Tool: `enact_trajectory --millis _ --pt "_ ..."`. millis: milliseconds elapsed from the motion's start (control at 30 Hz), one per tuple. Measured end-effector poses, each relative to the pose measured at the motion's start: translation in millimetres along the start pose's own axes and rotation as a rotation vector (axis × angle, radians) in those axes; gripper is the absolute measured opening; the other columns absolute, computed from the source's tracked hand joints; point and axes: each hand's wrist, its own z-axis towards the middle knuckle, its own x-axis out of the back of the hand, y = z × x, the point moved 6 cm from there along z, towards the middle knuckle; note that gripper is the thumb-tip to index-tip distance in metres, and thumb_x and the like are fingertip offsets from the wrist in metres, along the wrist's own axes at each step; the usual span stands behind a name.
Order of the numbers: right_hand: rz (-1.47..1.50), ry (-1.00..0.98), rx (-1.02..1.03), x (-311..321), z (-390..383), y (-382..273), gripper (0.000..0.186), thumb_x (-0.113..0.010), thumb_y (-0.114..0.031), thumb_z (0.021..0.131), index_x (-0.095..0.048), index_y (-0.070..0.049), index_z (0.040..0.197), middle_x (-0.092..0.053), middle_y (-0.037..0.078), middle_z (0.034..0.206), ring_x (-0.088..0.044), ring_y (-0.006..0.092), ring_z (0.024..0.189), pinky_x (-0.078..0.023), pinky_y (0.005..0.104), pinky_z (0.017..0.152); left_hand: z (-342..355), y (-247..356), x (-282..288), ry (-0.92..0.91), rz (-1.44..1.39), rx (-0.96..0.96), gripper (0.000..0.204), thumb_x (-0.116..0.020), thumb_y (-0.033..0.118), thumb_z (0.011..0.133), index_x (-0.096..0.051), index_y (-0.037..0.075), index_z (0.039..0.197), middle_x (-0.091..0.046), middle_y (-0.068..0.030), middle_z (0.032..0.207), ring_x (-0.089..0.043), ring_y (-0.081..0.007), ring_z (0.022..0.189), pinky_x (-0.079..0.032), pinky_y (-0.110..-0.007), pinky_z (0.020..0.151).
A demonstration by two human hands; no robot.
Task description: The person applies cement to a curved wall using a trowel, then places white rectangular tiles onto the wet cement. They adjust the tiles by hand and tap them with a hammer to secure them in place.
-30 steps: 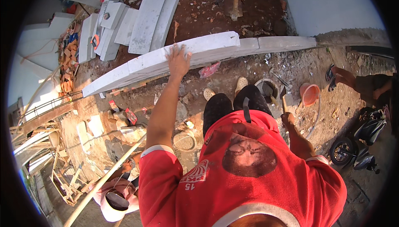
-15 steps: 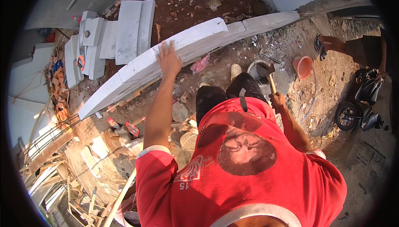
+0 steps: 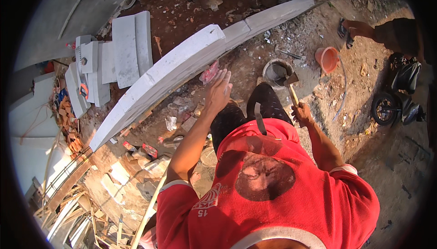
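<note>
A curved-looking row of pale grey blocks runs diagonally ahead of me. My left hand is raised beside it with fingers extended, off the top and near a crumpled pink plastic bag that lies beyond it. My right hand grips the wooden handle of a metal-bladed tool, held near a round mortar bucket with grey contents and a trowel-like shape inside, partly hidden by the blade.
Loose blocks with a saw lie beyond the row. An orange bucket, another person's legs and a motorbike are at right. Rubble, bricks and scrap timber lie left; a pole slants at lower left.
My left hand has come off the block top and moved right, toward my body. The view has swung, shifting the row. My right hand still holds the tool.
</note>
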Motion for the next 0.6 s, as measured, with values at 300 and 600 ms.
enact_trajectory --millis 300,600 --pt "-0.099 0.005 -0.014 73.5 42.9 48.8 0.052 -0.065 -0.055 0.095 -0.060 -0.004 0.106 -0.065 0.007 0.078 -0.060 0.0116 0.059 -0.049 0.0283 0.051 247.6 -13.9 -176.4 -0.141 0.302 -0.094 0.068 -0.051 0.036 0.107 -0.030 0.000 0.161 -0.022 -0.0258 0.169 -0.018 -0.0426 0.158 -0.018 -0.056 0.127" --pt "-0.059 0.176 -0.239 130.6 74.3 81.2 0.052 -0.067 -0.053 0.097 -0.061 -0.003 0.107 -0.062 0.005 0.074 -0.056 0.0099 0.056 -0.046 0.0265 0.049 282.8 -124.0 -148.5 0.337 0.541 0.501 0.062 -0.044 0.037 0.108 -0.040 -0.002 0.156 -0.027 -0.0315 0.165 -0.024 -0.0469 0.154 -0.017 -0.061 0.125"
